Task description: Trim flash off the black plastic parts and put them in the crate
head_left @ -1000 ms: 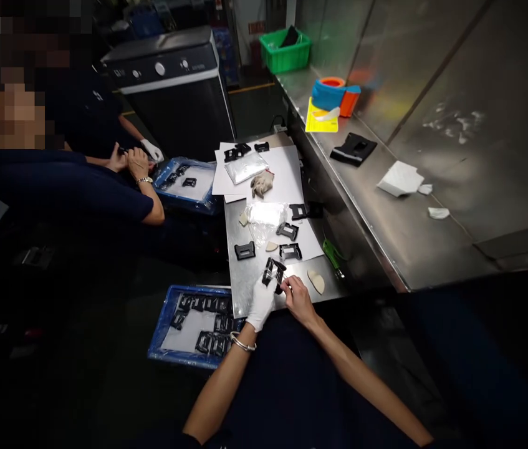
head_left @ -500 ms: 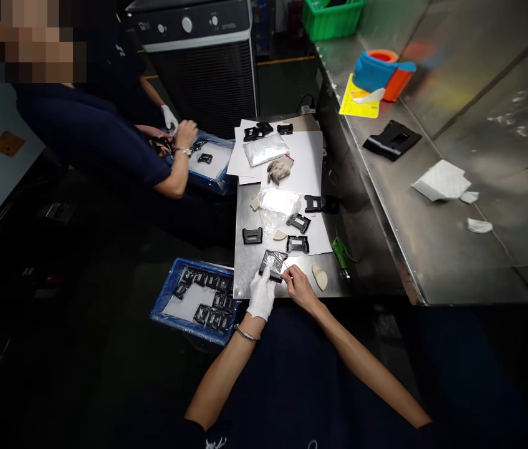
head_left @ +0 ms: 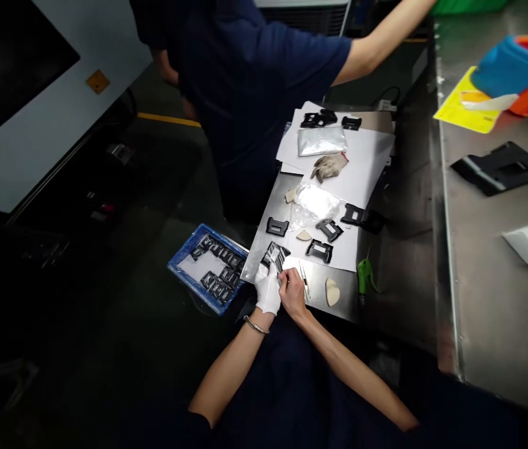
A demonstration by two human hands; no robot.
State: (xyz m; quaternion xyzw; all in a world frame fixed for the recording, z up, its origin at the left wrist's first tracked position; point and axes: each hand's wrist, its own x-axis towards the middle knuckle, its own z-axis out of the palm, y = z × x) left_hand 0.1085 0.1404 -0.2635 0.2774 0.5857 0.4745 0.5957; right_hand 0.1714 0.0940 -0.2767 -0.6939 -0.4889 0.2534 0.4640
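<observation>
My left hand (head_left: 268, 292), in a white glove, grips a black plastic part (head_left: 275, 254) with clear film over it, near the front edge of the metal table (head_left: 259, 246). My right hand (head_left: 293, 293) is bare, its fingers pinched at the right side of that part; what they hold is too small to make out. Tweezers (head_left: 305, 280) lie on the table just right of my right hand. Farther back are more black parts (head_left: 320, 251), cream-coloured pieces (head_left: 332, 292) and clear plastic film (head_left: 315, 204).
A blue crate (head_left: 193, 236) of wrapped black parts stands at the left. A person (head_left: 264, 68) in dark blue reaches right behind the table. A stained glove (head_left: 329, 166) lies on white sheets; a green air gun (head_left: 365, 274) hangs at the right, beside a metal counter (head_left: 488, 262).
The view has swung left. The person behind the table has moved right, one arm now stretched out. Tweezers now show on the table beside my right hand. My left hand keeps the black part.
</observation>
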